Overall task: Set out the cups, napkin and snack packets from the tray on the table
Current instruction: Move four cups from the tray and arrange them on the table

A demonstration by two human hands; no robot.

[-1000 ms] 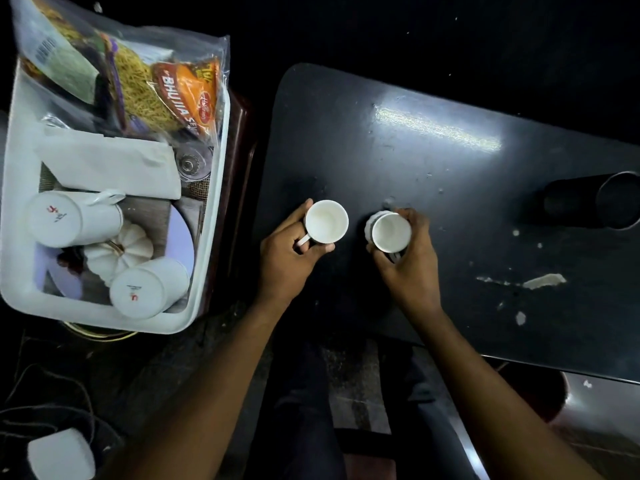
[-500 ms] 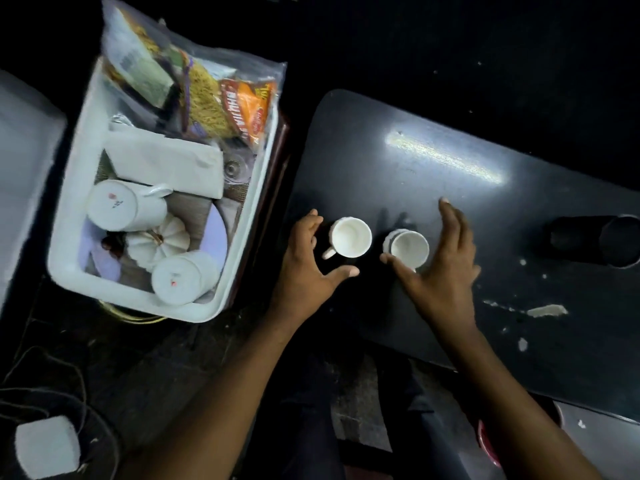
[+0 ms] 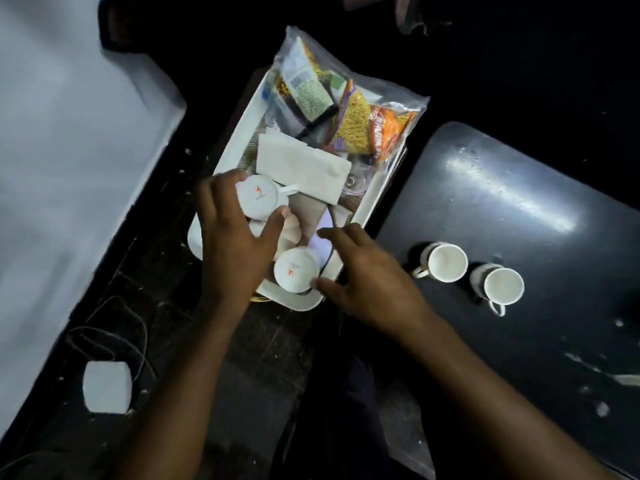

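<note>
A white tray (image 3: 372, 199) sits left of the dark table (image 3: 519, 209). In it lie two white cups on their sides, a folded white napkin (image 3: 304, 168) and a clear bag of snack packets (image 3: 349, 109). My left hand (image 3: 232, 237) spans the farther cup (image 3: 258, 199), fingers and thumb touching its sides. My right hand (image 3: 367, 278) hovers with fingers apart over the nearer cup (image 3: 294, 273), its thumb at the cup's edge. Two more white cups (image 3: 445, 261) (image 3: 502, 285) stand upright side by side on the table.
A white pumpkin-shaped piece (image 3: 291, 230) and a glass item (image 3: 355, 181) also lie in the tray. A pale surface (image 3: 69, 168) fills the left. A white block (image 3: 107, 386) and cables lie on the dark floor. My legs are below the hands.
Both hands have left the two cups standing on the table and moved left into the tray, onto the two lying cups. The view has swung left.
</note>
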